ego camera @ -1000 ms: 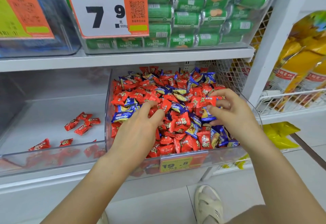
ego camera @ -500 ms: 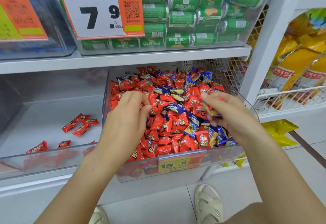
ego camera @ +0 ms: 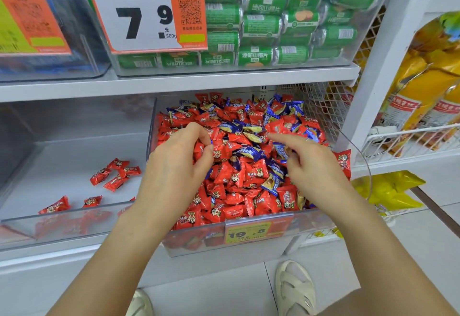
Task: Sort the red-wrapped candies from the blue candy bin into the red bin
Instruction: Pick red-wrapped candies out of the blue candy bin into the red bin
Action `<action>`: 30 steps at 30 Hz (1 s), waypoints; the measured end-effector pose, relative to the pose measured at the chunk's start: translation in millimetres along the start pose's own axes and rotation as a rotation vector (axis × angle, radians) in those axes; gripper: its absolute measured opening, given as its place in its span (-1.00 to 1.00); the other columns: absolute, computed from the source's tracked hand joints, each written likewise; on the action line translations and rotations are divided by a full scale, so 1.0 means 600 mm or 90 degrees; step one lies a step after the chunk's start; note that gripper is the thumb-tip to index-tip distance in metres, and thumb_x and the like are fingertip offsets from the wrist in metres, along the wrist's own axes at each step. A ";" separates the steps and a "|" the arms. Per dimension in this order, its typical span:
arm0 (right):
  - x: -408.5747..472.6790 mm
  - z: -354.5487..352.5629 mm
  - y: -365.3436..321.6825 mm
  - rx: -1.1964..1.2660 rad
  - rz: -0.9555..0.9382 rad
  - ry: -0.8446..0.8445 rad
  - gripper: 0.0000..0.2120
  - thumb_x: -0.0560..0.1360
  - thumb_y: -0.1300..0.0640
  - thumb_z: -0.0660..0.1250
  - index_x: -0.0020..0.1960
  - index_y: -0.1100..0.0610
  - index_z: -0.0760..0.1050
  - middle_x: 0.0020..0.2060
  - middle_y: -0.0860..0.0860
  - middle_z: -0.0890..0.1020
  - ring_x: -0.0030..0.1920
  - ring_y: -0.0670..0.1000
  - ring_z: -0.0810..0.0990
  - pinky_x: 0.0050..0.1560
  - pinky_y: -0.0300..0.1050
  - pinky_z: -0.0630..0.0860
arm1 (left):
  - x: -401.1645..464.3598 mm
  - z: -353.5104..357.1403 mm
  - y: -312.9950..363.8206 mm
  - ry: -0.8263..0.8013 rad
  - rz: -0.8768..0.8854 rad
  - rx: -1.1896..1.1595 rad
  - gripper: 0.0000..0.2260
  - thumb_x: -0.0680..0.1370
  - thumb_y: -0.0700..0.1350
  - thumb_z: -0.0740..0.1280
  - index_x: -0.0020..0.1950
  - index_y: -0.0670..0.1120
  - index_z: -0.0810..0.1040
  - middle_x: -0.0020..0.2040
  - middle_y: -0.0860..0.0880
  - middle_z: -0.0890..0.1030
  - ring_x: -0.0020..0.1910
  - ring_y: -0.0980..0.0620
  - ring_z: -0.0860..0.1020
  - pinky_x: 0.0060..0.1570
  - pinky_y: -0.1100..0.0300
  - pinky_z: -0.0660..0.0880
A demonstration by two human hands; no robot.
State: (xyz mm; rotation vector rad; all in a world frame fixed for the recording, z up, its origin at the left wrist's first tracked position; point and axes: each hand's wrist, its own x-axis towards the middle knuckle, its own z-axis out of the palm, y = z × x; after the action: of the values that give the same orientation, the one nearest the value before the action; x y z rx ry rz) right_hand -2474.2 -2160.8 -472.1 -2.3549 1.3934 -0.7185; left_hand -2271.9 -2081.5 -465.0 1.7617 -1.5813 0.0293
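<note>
A clear bin [ego camera: 314,221] on the lower shelf is heaped with red-wrapped candies [ego camera: 234,179] mixed with blue-wrapped ones [ego camera: 246,152]. My left hand [ego camera: 171,169] is in the left part of the heap, and its thumb and curled fingers grip red candies [ego camera: 199,147]. My right hand [ego camera: 313,164] hovers over the right part with the index finger stretched out left and the other fingers curled; what they hold is hidden. The clear bin to the left [ego camera: 62,216] has several red candies [ego camera: 117,172] scattered on its floor.
An orange price tag [ego camera: 249,233] is clipped to the mixed bin's front. The shelf above holds a bin of green rolls [ego camera: 273,22] with a 7.9 price sign [ego camera: 139,12]. Yellow bags [ego camera: 423,86] fill wire racks to the right. My sandalled foot [ego camera: 296,288] stands on the floor below.
My left hand has moved up and right in the heap and closed on red candies. My right hand has dropped lower and stretched its index finger out.
</note>
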 end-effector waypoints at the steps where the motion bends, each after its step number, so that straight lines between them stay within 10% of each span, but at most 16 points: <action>1: 0.000 -0.001 0.000 0.004 -0.001 0.008 -0.44 0.51 0.42 0.10 0.39 -0.04 0.42 0.30 -0.04 0.51 0.27 -0.17 0.45 0.13 -0.35 0.32 | -0.001 0.000 0.001 -0.002 0.005 0.002 -0.92 0.53 -0.11 0.32 -0.09 0.04 0.43 -0.33 0.15 0.41 -0.34 0.31 0.41 -0.37 0.42 0.27; 4: -0.003 0.000 -0.004 0.005 -0.032 0.064 -0.51 0.52 0.39 0.13 0.33 0.01 0.47 0.28 -0.05 0.53 0.37 -0.05 0.38 0.31 -0.26 0.25 | -0.002 -0.002 0.003 -0.012 0.022 0.005 -0.92 0.53 -0.12 0.31 -0.09 0.04 0.44 -0.29 0.11 0.45 -0.31 0.30 0.41 -0.34 0.43 0.29; 8: -0.011 -0.009 0.004 -0.080 0.009 0.101 -0.86 0.52 0.01 0.31 0.06 -0.06 0.57 -0.10 -0.13 0.56 0.01 -0.04 0.53 -0.12 -0.14 0.40 | -0.005 0.002 0.003 -0.039 0.053 -0.009 -0.94 0.52 -0.12 0.32 -0.04 0.03 0.50 -0.18 0.10 0.52 -0.25 0.22 0.44 -0.30 0.34 0.32; 14: -0.018 -0.025 0.018 -0.188 0.127 0.059 -0.68 0.46 -0.11 0.38 0.17 -0.04 0.54 0.08 0.00 0.57 0.08 0.07 0.54 -0.12 -0.10 0.37 | -0.016 0.023 0.001 -0.248 0.077 0.072 -0.61 0.56 0.08 0.26 0.38 0.10 0.38 0.29 0.14 0.43 0.19 0.05 0.49 0.11 0.10 0.45; 18: -0.019 -0.030 0.034 -0.204 0.159 -0.017 -0.62 0.38 -0.18 0.43 0.12 -0.04 0.54 0.06 0.01 0.59 0.04 0.10 0.57 -0.04 -0.06 0.46 | -0.020 0.037 0.013 -0.262 0.116 0.188 -0.43 0.52 0.30 0.13 0.49 0.24 0.06 0.35 0.19 0.30 0.20 0.08 0.48 -0.11 0.16 0.47; 26: -0.018 -0.025 0.016 -0.135 0.098 0.106 -0.94 0.48 0.04 0.36 -0.06 -0.01 0.53 -0.18 -0.05 0.54 -0.22 -0.02 0.51 -0.23 -0.15 0.28 | -0.008 0.056 0.026 -0.284 0.128 0.276 -0.53 0.53 0.28 0.15 0.36 0.10 0.26 0.23 0.06 0.38 0.13 -0.02 0.50 -0.17 0.13 0.39; 30: -0.021 -0.005 -0.019 0.061 -0.009 0.051 -0.77 0.46 0.23 0.26 0.03 -0.01 0.56 -0.06 -0.10 0.46 -0.19 -0.13 0.49 -0.11 -0.17 0.40 | -0.010 0.046 0.021 -0.260 0.081 0.176 -0.57 0.54 0.20 0.22 0.35 0.08 0.25 0.21 0.09 0.44 0.06 -0.01 0.53 -0.11 0.10 0.47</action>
State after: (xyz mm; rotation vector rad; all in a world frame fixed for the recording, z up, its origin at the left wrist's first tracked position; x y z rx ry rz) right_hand -2472.4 -2144.3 -467.2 -2.2875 1.3448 -0.8733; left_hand -2296.6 -2090.5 -481.1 1.9636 -2.0636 -0.0564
